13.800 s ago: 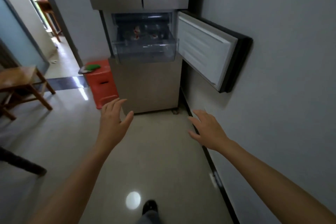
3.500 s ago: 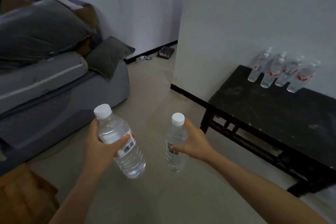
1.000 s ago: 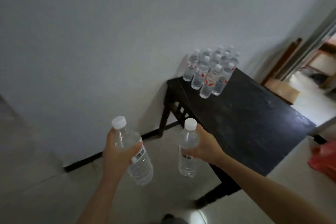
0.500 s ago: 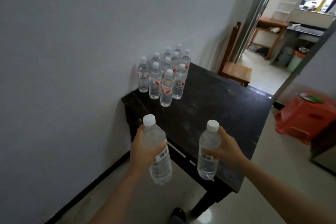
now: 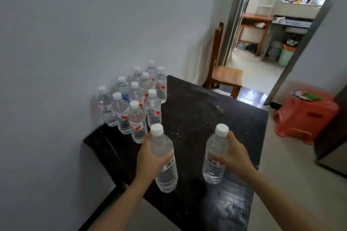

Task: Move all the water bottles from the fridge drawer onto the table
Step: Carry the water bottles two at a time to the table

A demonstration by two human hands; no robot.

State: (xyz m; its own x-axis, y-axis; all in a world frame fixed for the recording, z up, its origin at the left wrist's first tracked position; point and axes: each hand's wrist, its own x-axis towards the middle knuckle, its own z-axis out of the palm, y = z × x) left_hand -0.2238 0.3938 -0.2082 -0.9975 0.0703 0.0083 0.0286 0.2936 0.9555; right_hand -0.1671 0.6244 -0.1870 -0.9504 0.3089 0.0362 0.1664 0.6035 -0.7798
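Over the near end of the black table (image 5: 206, 110): two water bottles, one per hand, both upright with a slight tilt.

- Left hand (image 5: 150, 161): fingers and thumb curled round the middle of the left bottle (image 5: 168, 176). White cap on, clear contents, barcode label showing under the thumb.
- Right hand (image 5: 235, 157): fingers wrapped round the upper body of the right bottle (image 5: 216, 146), thumb across the label. White cap on, clear contents.
- Whether either base touches the tabletop: cannot tell.

The two held bottles are apart from each other. The left one is just in front of the bottle cluster (image 5: 136, 107).

Cluster: stands upright on the table's far left corner, tight against the grey wall (image 5: 93, 24). Ten white caps countable. All capped, clear contents, most with red-and-white labels. Something blue shows between two of the middle bottles.

Beyond the table's far end: a wooden chair (image 5: 224, 75) beside an open doorway. To the right, on the floor: a red plastic stool (image 5: 308, 116) with a green item (image 5: 309, 95) on top.
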